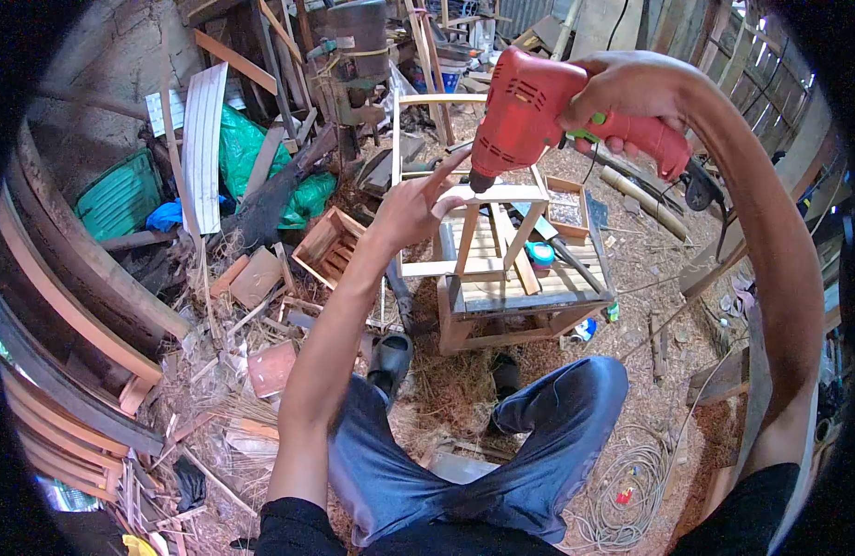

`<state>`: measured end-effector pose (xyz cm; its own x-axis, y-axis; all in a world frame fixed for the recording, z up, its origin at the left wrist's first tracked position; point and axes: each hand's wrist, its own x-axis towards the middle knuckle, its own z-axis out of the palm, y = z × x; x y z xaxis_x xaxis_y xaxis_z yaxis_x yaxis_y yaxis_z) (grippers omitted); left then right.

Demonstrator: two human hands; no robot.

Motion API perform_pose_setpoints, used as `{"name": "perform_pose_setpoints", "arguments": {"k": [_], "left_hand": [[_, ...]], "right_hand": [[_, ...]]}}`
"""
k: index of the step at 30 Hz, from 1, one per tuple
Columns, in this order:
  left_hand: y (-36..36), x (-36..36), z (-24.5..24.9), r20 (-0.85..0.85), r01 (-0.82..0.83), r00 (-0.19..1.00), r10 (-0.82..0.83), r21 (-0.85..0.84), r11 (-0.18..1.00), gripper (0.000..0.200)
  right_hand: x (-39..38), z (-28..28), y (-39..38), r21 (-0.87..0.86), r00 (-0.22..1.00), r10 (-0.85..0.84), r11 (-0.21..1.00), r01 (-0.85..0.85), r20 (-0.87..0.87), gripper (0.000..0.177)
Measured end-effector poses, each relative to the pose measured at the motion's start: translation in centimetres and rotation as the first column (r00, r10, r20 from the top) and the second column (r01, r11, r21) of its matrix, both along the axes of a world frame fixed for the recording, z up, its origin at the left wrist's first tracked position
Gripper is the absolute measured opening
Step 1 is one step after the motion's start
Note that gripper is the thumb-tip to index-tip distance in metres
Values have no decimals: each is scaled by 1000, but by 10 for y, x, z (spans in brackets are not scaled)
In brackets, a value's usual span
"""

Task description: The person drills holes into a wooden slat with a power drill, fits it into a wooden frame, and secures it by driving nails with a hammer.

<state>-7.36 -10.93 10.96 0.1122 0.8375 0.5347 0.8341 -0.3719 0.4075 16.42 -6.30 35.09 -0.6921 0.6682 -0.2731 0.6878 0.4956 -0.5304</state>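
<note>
A red power drill [529, 111] is in my right hand [636, 97], with my fingers wrapped round its handle. Its dark chuck points down onto the top rail of a light wooden frame [515, 194]; I cannot make out the bit. My left hand [411, 215] grips the frame's corner just left of the chuck, index finger stretched up along the drill's nose. The frame rests on a low slatted wooden stand [474, 298] in front of my knees. On the slats lie a turquoise tape measure [540, 253] and a dark, long-bladed tool [576, 263].
Behind the frame sits a small wooden tray [568, 206]. A slatted wooden crate [331, 246] lies tilted to the left. Wood scraps and shavings cover the ground. Coiled cord [622, 500] lies at lower right, and curved wooden pieces [75, 306] lean along the left.
</note>
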Motion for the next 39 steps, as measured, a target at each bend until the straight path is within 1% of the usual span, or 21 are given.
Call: {"name": "perform_pose_setpoints", "arguments": {"k": [1, 2, 6, 7, 9, 13, 18, 22, 24, 27, 30, 34, 36, 39], "left_hand": [[1, 0, -1, 10, 18, 1000, -19, 29, 999, 69], [3, -1, -3, -16, 11, 1000, -10, 48, 999, 73], [5, 3, -5, 10, 12, 1000, -13, 44, 999, 80], [5, 3, -7, 11, 13, 1000, -13, 41, 999, 80], [4, 2, -7, 34, 33, 999, -37, 103, 994, 80], [3, -1, -5, 12, 35, 999, -36, 108, 994, 80], [4, -1, -6, 52, 30, 998, -34, 74, 997, 78], [2, -1, -4, 46, 28, 998, -32, 72, 997, 79], [4, 0, -6, 33, 34, 999, -37, 84, 996, 79], [6, 0, -7, 37, 34, 999, -37, 81, 996, 79], [6, 2, -7, 21, 27, 999, -29, 85, 996, 80], [7, 2, -8, 7, 32, 999, -33, 77, 997, 80], [9, 3, -9, 30, 43, 998, -47, 118, 992, 81], [10, 4, -11, 4, 43, 999, -44, 153, 987, 83]], "right_hand": [[-3, 3, -5, -12, 999, -30, 999, 31, 26, 50], [-6, 5, -12, 35, 998, -55, 998, 54, 26, 49], [-11, 7, -6, 35, 999, -15, 999, 13, 48, 48], [-11, 6, -7, 32, 999, -15, 999, 14, 50, 48], [-11, 4, -9, 74, 998, -31, 997, 27, 62, 49], [-9, 3, -8, 57, 998, -54, 997, 52, 25, 49], [-12, 4, -10, 80, 998, -43, 996, 40, 39, 49], [-14, 5, -8, 68, 998, -34, 997, 30, 53, 48], [-13, 3, -9, 91, 998, -41, 995, 35, 55, 46], [-13, 4, -9, 47, 998, -48, 998, 46, 48, 45], [-13, 4, -7, 41, 998, -23, 999, 21, 55, 44], [-13, 4, -9, 33, 998, -39, 999, 38, 55, 44], [-13, 3, -7, 20, 997, -48, 999, 47, 60, 42], [-14, 4, -11, 24, 995, -80, 997, 78, 53, 40]]}}
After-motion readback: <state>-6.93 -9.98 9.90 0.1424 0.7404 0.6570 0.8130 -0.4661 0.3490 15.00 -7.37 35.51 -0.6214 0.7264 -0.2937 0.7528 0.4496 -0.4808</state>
